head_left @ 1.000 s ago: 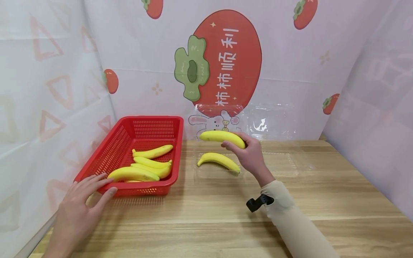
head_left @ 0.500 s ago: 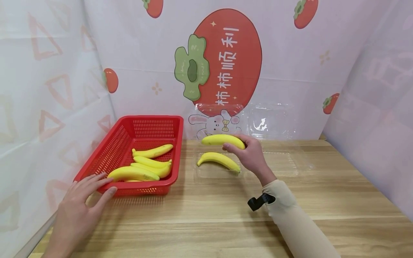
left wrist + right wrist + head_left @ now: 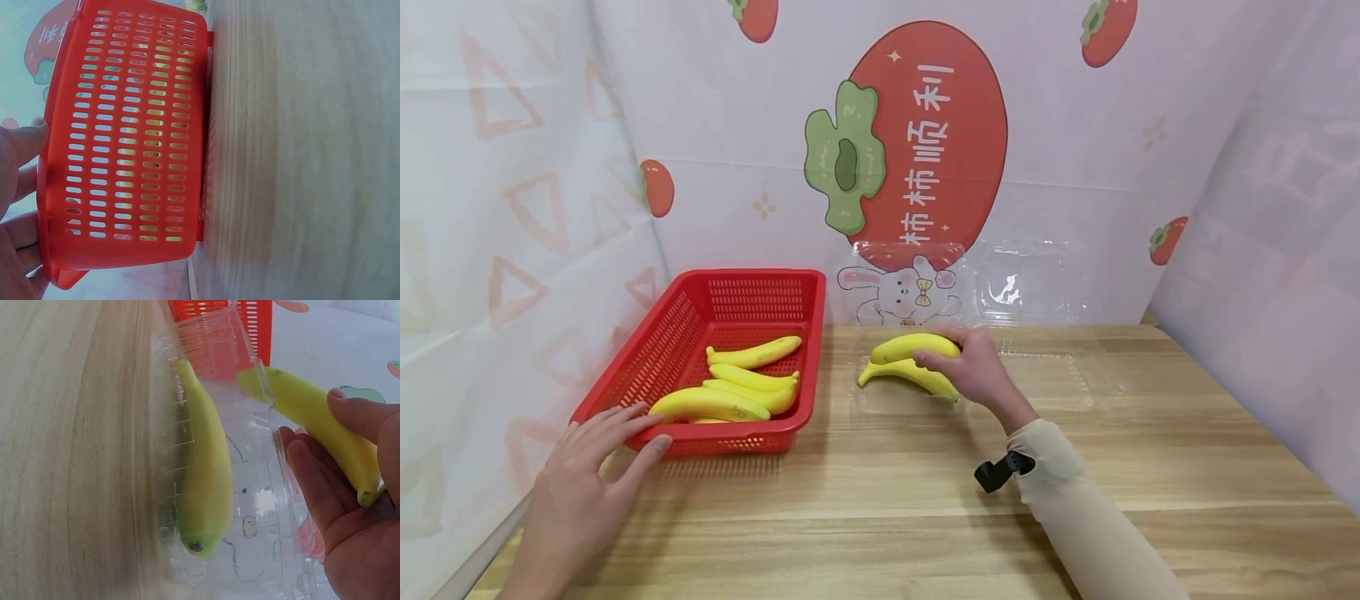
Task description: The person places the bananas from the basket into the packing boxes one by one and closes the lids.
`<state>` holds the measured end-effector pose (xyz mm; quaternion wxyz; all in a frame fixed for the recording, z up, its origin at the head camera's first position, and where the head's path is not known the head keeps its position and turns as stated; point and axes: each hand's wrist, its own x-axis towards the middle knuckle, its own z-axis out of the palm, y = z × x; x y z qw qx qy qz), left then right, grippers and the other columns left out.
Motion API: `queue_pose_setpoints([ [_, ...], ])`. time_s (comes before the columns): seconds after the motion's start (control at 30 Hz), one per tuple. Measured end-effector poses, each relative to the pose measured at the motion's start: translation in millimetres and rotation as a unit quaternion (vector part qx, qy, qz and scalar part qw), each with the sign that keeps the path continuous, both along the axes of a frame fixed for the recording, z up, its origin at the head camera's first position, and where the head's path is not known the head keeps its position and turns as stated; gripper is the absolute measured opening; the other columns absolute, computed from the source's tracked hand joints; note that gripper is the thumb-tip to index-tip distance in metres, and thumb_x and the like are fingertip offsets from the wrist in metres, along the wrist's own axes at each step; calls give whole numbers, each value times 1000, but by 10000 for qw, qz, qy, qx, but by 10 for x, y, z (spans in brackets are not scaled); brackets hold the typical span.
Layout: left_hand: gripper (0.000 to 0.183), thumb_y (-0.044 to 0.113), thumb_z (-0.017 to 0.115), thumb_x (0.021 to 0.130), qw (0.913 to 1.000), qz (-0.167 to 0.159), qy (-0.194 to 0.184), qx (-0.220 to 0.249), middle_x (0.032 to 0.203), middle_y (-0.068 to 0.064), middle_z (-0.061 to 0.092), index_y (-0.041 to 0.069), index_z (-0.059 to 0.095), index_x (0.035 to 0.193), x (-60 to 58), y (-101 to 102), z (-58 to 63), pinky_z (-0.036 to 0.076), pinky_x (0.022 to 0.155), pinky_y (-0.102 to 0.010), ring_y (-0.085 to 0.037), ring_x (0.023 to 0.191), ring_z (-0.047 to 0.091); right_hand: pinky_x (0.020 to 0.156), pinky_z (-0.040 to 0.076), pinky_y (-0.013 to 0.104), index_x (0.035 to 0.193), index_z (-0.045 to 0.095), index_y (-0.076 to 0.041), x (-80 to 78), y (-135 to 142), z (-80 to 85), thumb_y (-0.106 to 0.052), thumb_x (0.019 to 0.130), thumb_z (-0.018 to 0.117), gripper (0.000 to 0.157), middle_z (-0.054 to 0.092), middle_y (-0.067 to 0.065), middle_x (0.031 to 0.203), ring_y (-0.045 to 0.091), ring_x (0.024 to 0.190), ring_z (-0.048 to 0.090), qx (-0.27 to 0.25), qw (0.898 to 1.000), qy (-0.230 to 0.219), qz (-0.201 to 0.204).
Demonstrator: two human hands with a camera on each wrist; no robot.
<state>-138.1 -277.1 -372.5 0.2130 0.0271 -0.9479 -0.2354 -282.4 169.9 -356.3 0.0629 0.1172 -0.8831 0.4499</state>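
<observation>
My right hand grips a yellow banana by its right end, thumb in front and fingers behind. In the right wrist view the held banana slants over the wall of a clear plastic clamshell box. A second banana lies inside that box; in the head view the held one partly covers this lower banana. My left hand rests on the front left corner of a red plastic basket, fingers extended over its rim and thumb at the front edge.
Several bananas lie in the front part of the basket. The clear lids stand upright near the printed back cloth. A wooden table carries everything, with cloth walls on both sides.
My right hand has lowered the held banana toward the one in the clear box, and the two now overlap in the head view. The left hand and basket have stayed put.
</observation>
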Motion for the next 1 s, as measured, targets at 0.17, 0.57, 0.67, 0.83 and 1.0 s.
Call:
queue_pose_setpoints([
  [0.17,62,41,77,96,10000,-2,-13,-12,154,-28,55,10,62,148,5,-3,-2,36,109,-84,-51,143,43,76,52,30,129,74,-13,3,-22,-17,-41,93,82,46,74,7,106,23,89,61,326,9991,-250,-68],
  [0.57,61,40,77,97,10000,-2,-8,36,153,-29,55,10,62,148,4,-5,-3,33,112,-84,-51,143,43,78,49,31,122,78,-14,-15,-44,-73,-30,92,85,35,73,5,104,22,90,59,992,9948,-78,194],
  [0.67,61,40,77,97,10000,4,-17,41,153,-29,55,10,62,148,1,-7,-3,33,112,-84,-52,143,43,79,52,32,120,78,-12,-18,-43,-85,-27,91,86,33,76,5,106,21,90,61,1131,9930,33,334],
  [0.83,61,40,77,97,10000,2,-25,19,153,-29,55,10,62,148,-2,-10,-5,35,110,-84,-52,143,43,86,59,36,121,78,-11,-14,-55,-106,-23,91,86,34,78,6,110,20,93,65,1200,9915,54,494],
  [1.0,61,40,77,97,10000,0,-30,11,153,-29,55,10,62,147,-5,-14,-9,37,108,-85,-52,142,43,93,62,41,124,77,-9,-11,-63,-107,-21,91,85,36,78,9,117,20,98,69,1192,9913,-11,559],
])
